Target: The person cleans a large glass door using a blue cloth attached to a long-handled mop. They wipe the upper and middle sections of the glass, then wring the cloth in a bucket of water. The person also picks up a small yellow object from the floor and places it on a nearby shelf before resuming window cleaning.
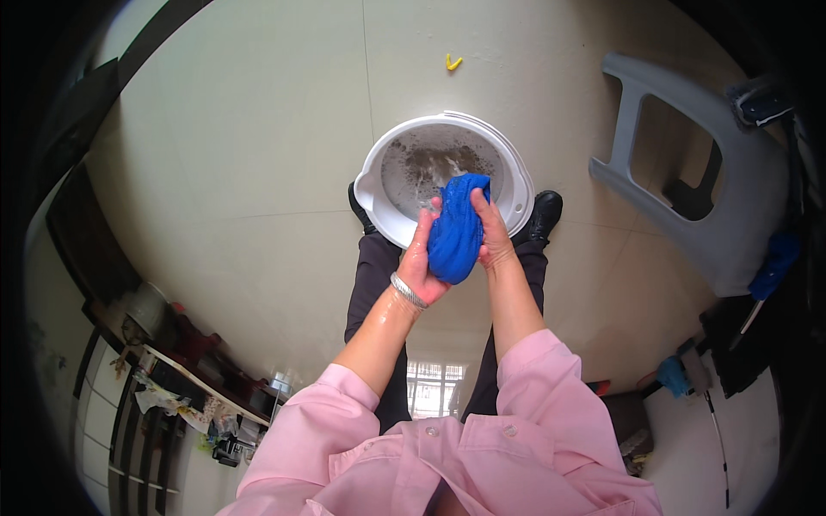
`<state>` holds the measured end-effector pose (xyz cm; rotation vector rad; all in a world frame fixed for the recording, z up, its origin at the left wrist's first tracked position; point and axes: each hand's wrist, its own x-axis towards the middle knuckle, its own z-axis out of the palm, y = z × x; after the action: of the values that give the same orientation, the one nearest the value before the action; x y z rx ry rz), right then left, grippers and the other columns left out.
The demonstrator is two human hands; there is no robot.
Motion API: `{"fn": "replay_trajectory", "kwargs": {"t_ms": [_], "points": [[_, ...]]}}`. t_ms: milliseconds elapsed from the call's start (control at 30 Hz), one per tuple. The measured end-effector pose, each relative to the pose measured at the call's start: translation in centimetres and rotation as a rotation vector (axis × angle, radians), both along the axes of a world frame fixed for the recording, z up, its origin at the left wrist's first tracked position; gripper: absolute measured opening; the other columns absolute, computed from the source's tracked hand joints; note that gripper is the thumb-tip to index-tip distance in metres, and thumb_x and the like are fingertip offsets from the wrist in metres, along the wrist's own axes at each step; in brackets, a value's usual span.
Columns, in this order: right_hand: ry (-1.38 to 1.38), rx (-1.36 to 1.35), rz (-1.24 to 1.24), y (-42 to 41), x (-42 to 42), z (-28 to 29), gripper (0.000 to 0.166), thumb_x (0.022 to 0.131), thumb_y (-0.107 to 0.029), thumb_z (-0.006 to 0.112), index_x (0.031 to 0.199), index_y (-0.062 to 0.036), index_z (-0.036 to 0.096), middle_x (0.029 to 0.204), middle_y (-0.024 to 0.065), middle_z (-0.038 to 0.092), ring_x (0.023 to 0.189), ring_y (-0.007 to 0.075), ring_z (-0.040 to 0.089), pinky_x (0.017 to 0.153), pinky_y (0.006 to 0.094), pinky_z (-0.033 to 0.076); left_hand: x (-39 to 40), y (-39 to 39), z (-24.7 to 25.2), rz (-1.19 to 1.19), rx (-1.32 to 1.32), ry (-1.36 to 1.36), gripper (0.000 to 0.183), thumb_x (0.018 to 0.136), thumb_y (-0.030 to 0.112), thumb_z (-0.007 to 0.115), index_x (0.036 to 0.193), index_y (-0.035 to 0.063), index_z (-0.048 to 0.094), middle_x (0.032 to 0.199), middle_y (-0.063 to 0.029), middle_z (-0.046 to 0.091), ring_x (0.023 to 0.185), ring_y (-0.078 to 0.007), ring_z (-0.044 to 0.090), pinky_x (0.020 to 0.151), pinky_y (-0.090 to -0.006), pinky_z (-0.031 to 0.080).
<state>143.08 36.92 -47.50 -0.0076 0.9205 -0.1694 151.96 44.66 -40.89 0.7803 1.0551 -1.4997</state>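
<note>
A wet blue cloth (457,229), bunched into a long wad, is held between my two hands over the near rim of a white plastic bucket (387,222). My left hand (423,258) grips its left side and lower end, a silver bracelet on the wrist. On the upper right side, my right hand (492,229) presses with the thumb on top. Murky grey water (426,155) with bubbles and a splashed streak shows inside the bucket. Part of the near rim is hidden behind the cloth and hands.
The bucket stands on glossy tiles (258,148) between my black shoes (543,216). A small yellow piece (453,62) lies beyond it. At right is a grey plastic stool (742,174), with a blue cloth (774,264) near its edge. A cluttered shelf (206,387) stands at lower left.
</note>
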Motion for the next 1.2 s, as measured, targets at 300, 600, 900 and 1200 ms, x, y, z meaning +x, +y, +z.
{"fn": "replay_trajectory", "kwargs": {"t_ms": [300, 600, 900, 1200], "points": [[0.547, -0.818, 0.815, -1.8, 3.4, -2.2, 0.033, 0.070, -0.026, 0.062, 0.094, -0.0043, 0.060, 0.095, 0.0168, 0.062, 0.087, 0.0283, 0.061, 0.074, 0.0349, 0.048, 0.9, 0.5, -3.4, -1.028, 0.005, -0.978, 0.079, 0.072, 0.030, 0.066, 0.134, 0.0032, 0.025, 0.102, -0.0086, 0.059, 0.088, -0.0210, 0.058, 0.071, -0.0292, 0.046], [0.650, -0.974, 1.173, -3.2, 5.1, -1.9, 0.068, 0.077, -0.030, 0.059, 0.135, -0.0154, 0.028, 0.131, 0.0263, 0.035, 0.110, 0.0418, 0.047, 0.092, 0.0431, 0.040, 2.4, 0.4, -5.5, -0.855, -0.141, -0.808, 0.058, 0.083, 0.025, 0.057, 0.131, 0.0009, 0.035, 0.109, -0.0074, 0.056, 0.093, -0.0127, 0.054, 0.081, -0.0259, 0.044], [-0.206, -0.139, 0.349, -5.5, 2.4, -2.3, 0.043, 0.082, -0.038, 0.059, 0.113, -0.0086, 0.053, 0.109, 0.0114, 0.056, 0.102, 0.0271, 0.055, 0.088, 0.0385, 0.044, 2.4, 0.8, -2.9, 0.450, -0.327, 0.584, 0.034, 0.087, 0.031, 0.044, 0.107, 0.0040, 0.041, 0.085, -0.0078, 0.045, 0.071, -0.0170, 0.049, 0.061, -0.0312, 0.049], [0.197, -0.256, 0.432, -3.1, 2.2, -3.4, 0.023, 0.075, -0.018, 0.064, 0.092, -0.0048, 0.057, 0.079, 0.0064, 0.057, 0.075, 0.0190, 0.058, 0.066, 0.0302, 0.047, 0.9, 0.8, -4.6, -0.613, -0.099, -0.511, 0.036, 0.088, 0.037, 0.048, 0.112, 0.0110, 0.044, 0.088, -0.0069, 0.055, 0.071, -0.0169, 0.054, 0.065, -0.0297, 0.046]]}}
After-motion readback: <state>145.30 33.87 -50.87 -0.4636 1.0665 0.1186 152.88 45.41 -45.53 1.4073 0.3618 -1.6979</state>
